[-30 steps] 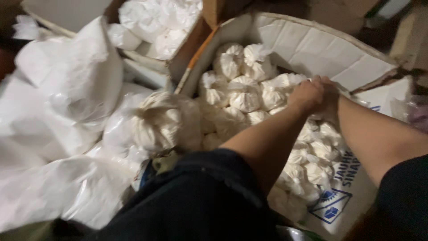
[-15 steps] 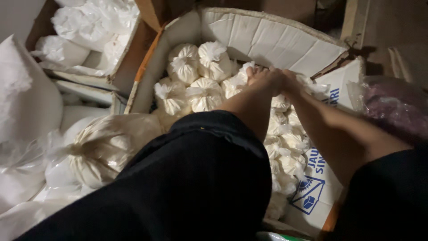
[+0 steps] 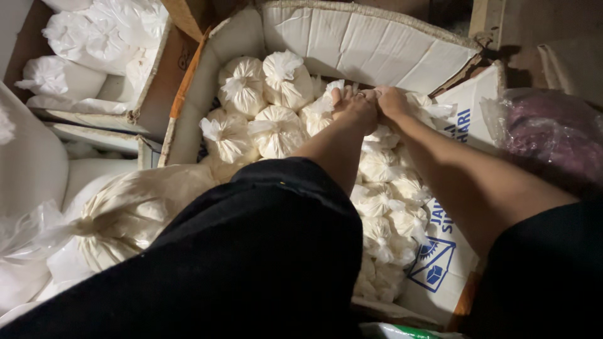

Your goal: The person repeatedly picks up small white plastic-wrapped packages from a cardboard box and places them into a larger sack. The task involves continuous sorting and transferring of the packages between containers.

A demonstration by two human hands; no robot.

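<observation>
Large open cardboard box with pale inner flaps sat centre, packed with small white tied plastic pouches of pale powder in rows. A second brown cardboard box upper left held bigger white bags; a bulky clear knotted sack of off-white powder lay lower left, a purplish plastic bag at right. Both arms reached over a dark trouser knee into the main box. Left hand and right hand were pressed together, fingers curled, apparently pinching the twisted neck of one pouch near the box's far wall; exact grip could not be told. Judged risk: thin film tearing or the knot slipping under a hard pull, spilling powder over neighbouring pouches.
</observation>
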